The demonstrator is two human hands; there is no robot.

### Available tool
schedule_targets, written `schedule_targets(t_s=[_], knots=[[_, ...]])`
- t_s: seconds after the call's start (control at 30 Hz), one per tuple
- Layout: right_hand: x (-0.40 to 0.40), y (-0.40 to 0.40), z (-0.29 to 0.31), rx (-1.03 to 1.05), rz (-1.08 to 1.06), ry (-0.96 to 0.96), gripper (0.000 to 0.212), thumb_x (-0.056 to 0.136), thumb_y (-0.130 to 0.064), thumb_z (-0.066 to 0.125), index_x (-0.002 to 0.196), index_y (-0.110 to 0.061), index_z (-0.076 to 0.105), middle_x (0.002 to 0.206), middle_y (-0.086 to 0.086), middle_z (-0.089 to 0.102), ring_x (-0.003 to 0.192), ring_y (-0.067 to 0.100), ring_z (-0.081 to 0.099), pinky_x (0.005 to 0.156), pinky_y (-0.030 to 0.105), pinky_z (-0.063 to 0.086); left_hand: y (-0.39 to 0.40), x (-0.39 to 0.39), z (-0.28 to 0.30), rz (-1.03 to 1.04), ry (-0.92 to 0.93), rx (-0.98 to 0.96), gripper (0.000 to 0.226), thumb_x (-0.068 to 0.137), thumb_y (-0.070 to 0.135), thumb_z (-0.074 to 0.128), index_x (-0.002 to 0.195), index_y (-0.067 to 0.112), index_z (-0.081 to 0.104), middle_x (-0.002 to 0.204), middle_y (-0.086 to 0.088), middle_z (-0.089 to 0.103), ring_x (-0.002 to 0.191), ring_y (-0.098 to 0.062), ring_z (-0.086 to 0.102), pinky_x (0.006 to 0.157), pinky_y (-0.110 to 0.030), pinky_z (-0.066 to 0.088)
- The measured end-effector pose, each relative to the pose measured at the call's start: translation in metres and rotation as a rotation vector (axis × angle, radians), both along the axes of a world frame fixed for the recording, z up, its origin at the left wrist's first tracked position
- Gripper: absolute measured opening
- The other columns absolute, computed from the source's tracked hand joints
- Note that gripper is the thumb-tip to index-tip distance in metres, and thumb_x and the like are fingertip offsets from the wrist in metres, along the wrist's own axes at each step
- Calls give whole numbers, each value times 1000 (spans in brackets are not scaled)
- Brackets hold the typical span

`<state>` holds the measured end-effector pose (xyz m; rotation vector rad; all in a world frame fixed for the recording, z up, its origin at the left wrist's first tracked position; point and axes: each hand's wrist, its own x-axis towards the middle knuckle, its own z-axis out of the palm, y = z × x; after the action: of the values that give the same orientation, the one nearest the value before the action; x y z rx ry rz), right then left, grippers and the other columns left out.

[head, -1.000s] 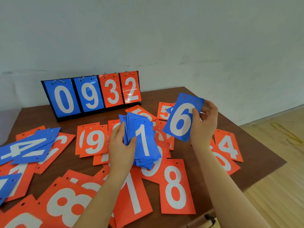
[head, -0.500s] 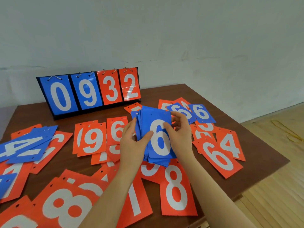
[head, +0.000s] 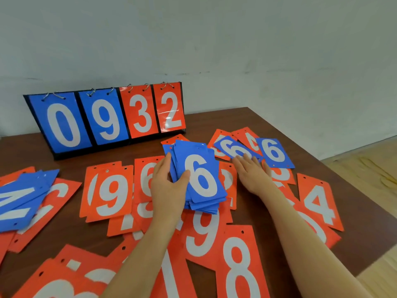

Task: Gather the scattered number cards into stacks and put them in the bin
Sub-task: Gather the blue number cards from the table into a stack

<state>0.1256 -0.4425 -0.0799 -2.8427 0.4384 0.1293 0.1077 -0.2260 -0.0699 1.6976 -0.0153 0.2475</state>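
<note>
Orange cards are lying scattered over the brown surface [head: 268, 123]. The left hand [head: 169, 186] is still gripping the blue stack [head: 199, 179], now topped by a 6; the right hand [head: 252, 171] has let go, fingers flat, seemingly touching loose blue 6 cards [head: 233, 148].

Left grip [head: 169, 186] curled, right grip [head: 251, 171] flat.

The number cards [head: 199, 175] look like smooth, slightly glossy plastic (the scoreboard's red 2 [head: 171, 108] shows glare); the table [head: 279, 134] is matt dark wood.
</note>
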Motion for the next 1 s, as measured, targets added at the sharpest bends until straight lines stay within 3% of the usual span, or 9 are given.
schedule_targets(t_s=[0.1, 0.23, 0.37, 0.5, 0.6, 0.7, 0.83, 1.0], knots=[[-15, 16, 6, 129, 120, -52, 48, 101, -45, 15, 144, -32, 32, 156, -6, 21, 145, 15, 12, 116, 44, -3, 8, -7, -1, 19, 5, -3, 57, 86, 14, 63, 138, 20, 40, 137, 4, 43, 118, -9, 46, 89, -29, 50], [-31, 28, 6, 211, 171, -155, 41, 101, -41, 24, 133, -33, 48, 146, -11, 40, 138, 9, 29, 112, 39, 5, 17, -16, -1, 22, -4, -13, 55, 87, 13, 62, 138, 20, 41, 125, 12, 44, 104, 0, 46, 70, -11, 47], [-20, 24, 3, 122, 14, -303, 42, 95, -40, 45, 136, -30, 44, 143, -2, 39, 133, 20, 30, 110, 43, 17, 19, -19, 0, 20, 0, 1, 55, 87, 13, 61, 137, 20, 41, 119, 15, 42, 99, 1, 45, 62, -5, 44], [-6, 13, 7, 38, -70, -132, 64, 86, -54, 56, 140, -24, 38, 148, 5, 24, 137, 29, 19, 111, 47, 16, 20, -12, 2, 33, -2, -4, 55, 87, 14, 61, 138, 21, 40, 124, 11, 43, 102, 0, 45, 66, -9, 46], [-1, 9, 5, 57, -72, -122, 61, 83, -55, 59, 132, -24, 45, 147, 3, 26, 137, 28, 20, 111, 48, 15, 17, -8, 2, 33, -2, -18, 56, 86, 14, 61, 138, 21, 40, 122, 12, 43, 106, -4, 48, 67, -14, 50], [0, 10, 5, 148, -104, -158, 52, 79, -52, 65, 120, -23, 49, 142, 3, 31, 134, 26, 24, 109, 45, 18, 14, -10, 3, 22, -2, -39, 55, 87, 13, 61, 137, 21, 41, 117, 15, 42, 104, -4, 49, 60, -9, 49], [0, 6, 8, 182, -114, -93, 70, 76, -57, 67, 131, -22, 41, 145, 4, 28, 136, 28, 23, 111, 47, 17, 12, -14, 2, -2, -5, -51, 55, 87, 12, 60, 138, 21, 39, 119, 16, 41, 106, -5, 49, 61, -8, 49], [7, 4, 14, 172, -112, -28, 64, 75, -57, 67, 126, -24, 47, 144, 4, 31, 134, 28, 25, 110, 49, 20, 12, -15, 1, -1, -11, -49, 55, 87, 12, 60, 138, 21, 40, 116, 16, 41, 105, -5, 49, 65, -12, 49]])
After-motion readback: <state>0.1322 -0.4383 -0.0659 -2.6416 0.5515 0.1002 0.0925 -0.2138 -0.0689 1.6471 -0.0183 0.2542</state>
